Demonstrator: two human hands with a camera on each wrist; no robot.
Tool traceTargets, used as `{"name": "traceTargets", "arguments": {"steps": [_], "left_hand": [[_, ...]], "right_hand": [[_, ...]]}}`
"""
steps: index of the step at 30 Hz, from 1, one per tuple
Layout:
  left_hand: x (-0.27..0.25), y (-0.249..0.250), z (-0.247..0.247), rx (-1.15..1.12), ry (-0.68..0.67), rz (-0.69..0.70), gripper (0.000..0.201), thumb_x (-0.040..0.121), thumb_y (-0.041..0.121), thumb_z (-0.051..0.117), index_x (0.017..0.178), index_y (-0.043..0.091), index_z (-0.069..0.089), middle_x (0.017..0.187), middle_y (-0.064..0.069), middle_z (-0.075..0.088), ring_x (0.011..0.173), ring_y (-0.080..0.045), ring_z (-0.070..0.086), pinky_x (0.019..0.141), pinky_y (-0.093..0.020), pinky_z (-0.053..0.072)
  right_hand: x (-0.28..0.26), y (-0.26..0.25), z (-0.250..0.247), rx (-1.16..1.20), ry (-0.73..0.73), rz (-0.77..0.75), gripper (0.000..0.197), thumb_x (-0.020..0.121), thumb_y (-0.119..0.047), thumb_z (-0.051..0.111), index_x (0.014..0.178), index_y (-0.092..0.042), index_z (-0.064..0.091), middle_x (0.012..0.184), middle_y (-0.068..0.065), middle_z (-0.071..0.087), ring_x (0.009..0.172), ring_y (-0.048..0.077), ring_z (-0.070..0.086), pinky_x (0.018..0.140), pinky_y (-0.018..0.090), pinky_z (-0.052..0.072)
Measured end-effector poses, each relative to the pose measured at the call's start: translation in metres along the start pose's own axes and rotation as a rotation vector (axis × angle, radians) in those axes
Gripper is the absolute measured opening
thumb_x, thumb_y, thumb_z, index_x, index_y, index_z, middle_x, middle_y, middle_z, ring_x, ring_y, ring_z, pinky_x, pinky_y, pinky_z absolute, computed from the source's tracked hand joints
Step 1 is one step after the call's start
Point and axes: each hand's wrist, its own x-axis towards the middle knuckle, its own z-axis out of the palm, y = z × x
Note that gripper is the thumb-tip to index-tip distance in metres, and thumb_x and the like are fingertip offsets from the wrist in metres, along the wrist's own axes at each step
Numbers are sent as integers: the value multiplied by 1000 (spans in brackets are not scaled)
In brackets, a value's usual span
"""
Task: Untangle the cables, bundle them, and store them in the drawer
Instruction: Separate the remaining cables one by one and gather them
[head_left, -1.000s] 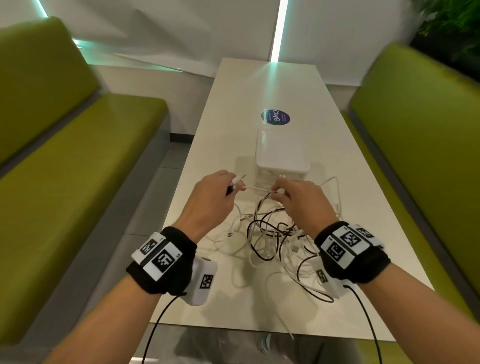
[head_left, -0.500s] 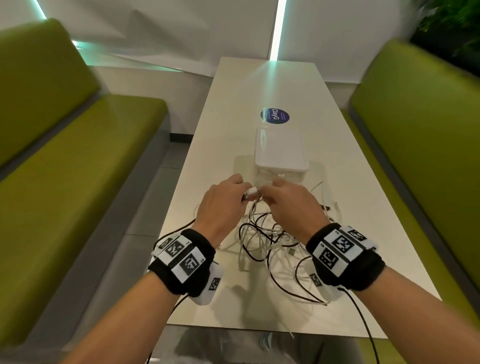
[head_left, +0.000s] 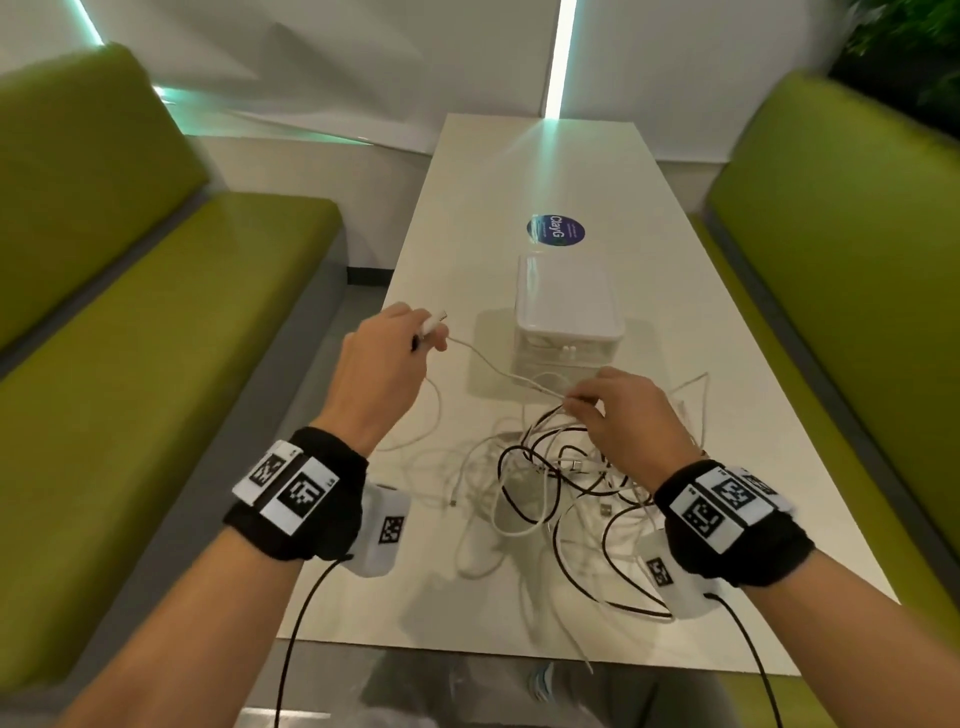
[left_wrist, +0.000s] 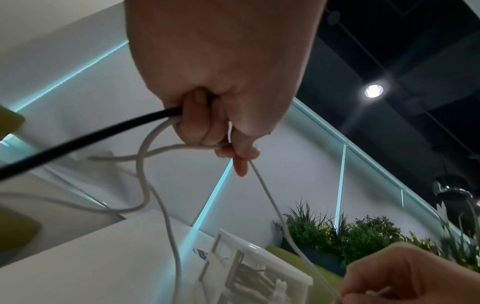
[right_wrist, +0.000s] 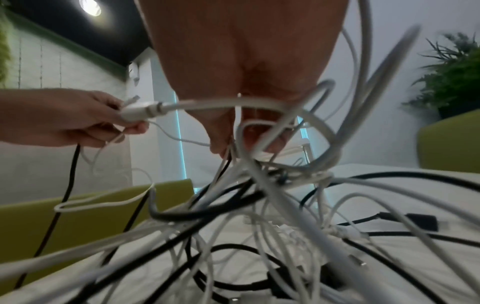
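Cable tangle: on desk, before drawer box. Left hand grip pinches white plug end, drawn leftward; right hand grip pinches strands, anchoring the knot, likely to free one lead.

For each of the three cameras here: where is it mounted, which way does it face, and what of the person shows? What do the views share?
Head: looks down the table; both forearms, left hand, right hand.
Left wrist: under the left hand, looking up at its fingers.
Right wrist: low among the cable tangle; right palm above.
Shared: the white cable between the hands; the white drawer box in the head and left wrist views.
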Motion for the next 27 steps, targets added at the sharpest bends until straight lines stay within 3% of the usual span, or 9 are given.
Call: {"name": "traceTargets", "arguments": {"steps": [3, 6, 9, 12, 14, 16, 19, 23, 27], "left_hand": [[-2, -3, 3, 33, 40, -8, 27, 102, 24, 45, 115, 14, 67, 110, -1, 62, 90, -22, 61, 77, -38, 47], [-8, 8, 5, -12, 105, 83, 32, 102, 23, 46, 129, 14, 60, 129, 2, 60, 106, -19, 62, 88, -36, 50], [-22, 31, 24, -23, -76, 252, 42, 97, 10, 47, 137, 20, 52, 139, 4, 55, 109, -22, 64, 93, -42, 52], [-32, 41, 49, 164, -316, 257, 39, 99, 13, 44, 135, 24, 50, 121, 2, 58, 93, -29, 65, 80, -43, 52], [-32, 43, 56, 261, -376, 226, 25, 98, 15, 43, 119, 20, 57, 105, -1, 55, 85, -31, 61, 71, -43, 47], [-30, 44, 54, 248, -337, 221, 16, 96, 15, 41, 99, 19, 57, 97, 0, 55, 81, -30, 59, 69, -42, 45], [-24, 40, 45, 122, -202, 192, 20, 94, 10, 42, 81, 24, 51, 89, 4, 57, 74, -24, 56, 68, -37, 43], [-18, 28, 35, -74, 10, 15, 28, 97, 8, 42, 76, 22, 53, 87, 7, 60, 83, -17, 56, 71, -33, 41], [-12, 20, 28, -274, 171, -243, 28, 99, 9, 40, 79, 17, 58, 78, 14, 56, 82, -14, 53, 63, -22, 34]], "right_hand": [[-1, -5, 1, -60, -16, -23, 16, 94, -27, 55, 93, -25, 70, 88, -4, 64, 83, 21, 60, 74, 38, 51], [-1, -6, 1, -88, -29, -48, 17, 95, -29, 53, 97, -25, 70, 90, -4, 65, 84, 22, 61, 75, 41, 52], [-3, -11, 4, -66, -19, -80, 16, 95, -29, 54, 97, -27, 70, 90, -5, 64, 82, 24, 61, 73, 43, 52], [-4, -13, 6, -42, -4, -119, 13, 94, -29, 56, 97, -29, 68, 89, -6, 62, 80, 23, 60, 71, 42, 52], [-5, -13, 6, -24, -3, -141, 12, 94, -31, 57, 97, -29, 68, 88, -7, 61, 78, 20, 59, 70, 40, 51], [-6, -11, 6, -5, -21, -154, 11, 93, -33, 58, 97, -30, 68, 87, -9, 60, 77, 18, 58, 70, 37, 50], [-1, -9, 5, 30, -51, -103, 10, 93, -33, 60, 96, -28, 68, 87, -12, 59, 80, 14, 57, 72, 31, 47], [8, -7, 3, 34, -95, -9, 11, 92, -36, 59, 95, -29, 68, 86, -11, 61, 81, 12, 56, 68, 24, 37], [8, -7, 2, 25, -114, 36, 11, 92, -34, 61, 94, -26, 68, 87, -7, 65, 81, 14, 59, 69, 26, 41]]}}
